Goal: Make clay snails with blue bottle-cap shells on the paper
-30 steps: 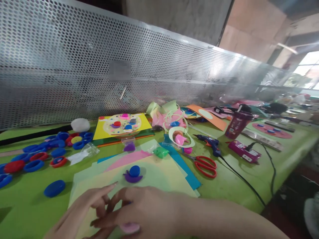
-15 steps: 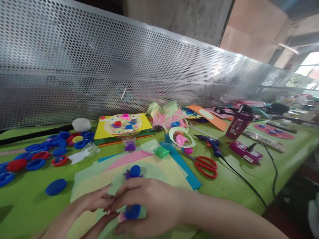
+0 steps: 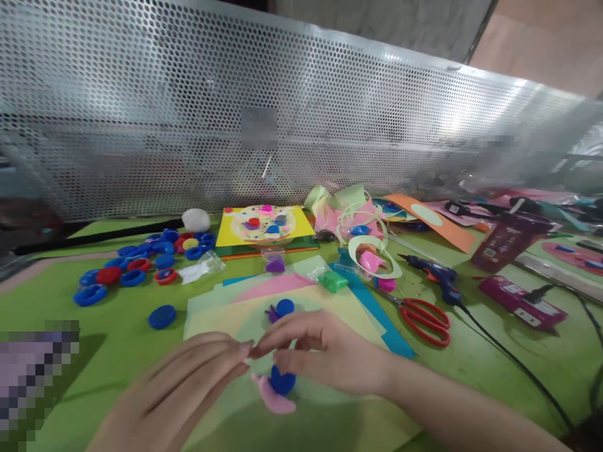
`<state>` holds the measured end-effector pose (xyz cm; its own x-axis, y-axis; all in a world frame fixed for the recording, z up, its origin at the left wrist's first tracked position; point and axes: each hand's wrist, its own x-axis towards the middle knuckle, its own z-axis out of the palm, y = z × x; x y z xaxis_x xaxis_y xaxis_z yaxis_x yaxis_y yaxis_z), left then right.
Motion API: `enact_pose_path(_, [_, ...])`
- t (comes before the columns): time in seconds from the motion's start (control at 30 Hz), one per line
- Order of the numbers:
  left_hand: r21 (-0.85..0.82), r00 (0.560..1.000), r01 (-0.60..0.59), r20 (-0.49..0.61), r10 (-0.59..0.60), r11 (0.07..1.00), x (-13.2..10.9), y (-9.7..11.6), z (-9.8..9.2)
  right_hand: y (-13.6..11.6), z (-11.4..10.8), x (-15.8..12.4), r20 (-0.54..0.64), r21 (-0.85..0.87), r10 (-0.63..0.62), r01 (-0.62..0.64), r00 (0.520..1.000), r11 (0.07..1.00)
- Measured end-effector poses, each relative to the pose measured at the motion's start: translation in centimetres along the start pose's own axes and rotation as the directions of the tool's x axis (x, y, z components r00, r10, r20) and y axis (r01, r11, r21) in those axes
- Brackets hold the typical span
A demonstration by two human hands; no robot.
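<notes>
My left hand (image 3: 188, 370) and my right hand (image 3: 320, 351) meet at their fingertips above pale green and yellow paper sheets (image 3: 207, 317). The fingers of each are pressed together; anything small pinched there is hidden. Below my right hand lies a pink snail-like clay body (image 3: 276, 400), touching a blue bottle cap (image 3: 283, 380). Just beyond my right fingers sits a purple clay piece (image 3: 272, 314) against a second blue cap (image 3: 285, 306), partly covered by the hand.
Several blue and red caps and rings (image 3: 134, 263) lie left, with one blue cap (image 3: 162, 316) apart. Behind are a decorated yellow card (image 3: 304, 221) and paper scraps (image 3: 330, 216). Red-handled scissors (image 3: 426, 321), a corded glue gun (image 3: 436, 275), a power strip (image 3: 521, 303) and a cup (image 3: 509, 242) stand right.
The view has swung left, so the table things appear farther right. My right hand has drawn up from the pink clay, which now shows more fully. The fingertips still meet.
</notes>
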<state>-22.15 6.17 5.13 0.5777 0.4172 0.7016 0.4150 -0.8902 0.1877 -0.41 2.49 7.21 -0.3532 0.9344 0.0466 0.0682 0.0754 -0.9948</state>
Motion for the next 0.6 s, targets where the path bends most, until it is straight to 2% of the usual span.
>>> enact_pose_path(0.1, [0.047, 0.995, -0.096, 0.028, 0.095, 0.994, 0.8, -0.3, -0.6, -0.1, -0.2, 0.1, -0.076, -0.066, 0.040, -0.045, 0.996, 0.997])
enact_pose_path(0.33, [-0.079, 0.980, -0.012, 0.196, 0.027, 0.997, 1.5, 0.6, -0.7, -0.3, 0.1, -0.1, -0.071, -0.169, 0.017, -0.029, 0.997, 0.985])
enact_pose_path(0.47, [-0.139, 0.977, 0.045, 0.213, -0.015, 0.989, 1.6, 1.1, -0.2, -0.5, 0.4, -0.2, -0.056, -0.223, 0.019, -0.031, 0.998, 0.974])
enact_pose_path(0.6, [-0.182, 0.987, 0.087, 0.150, -0.060, 0.980, 1.6, 1.2, 0.2, -0.3, 0.4, -0.2, -0.065, -0.284, 0.010, -0.028, 0.998, 0.958])
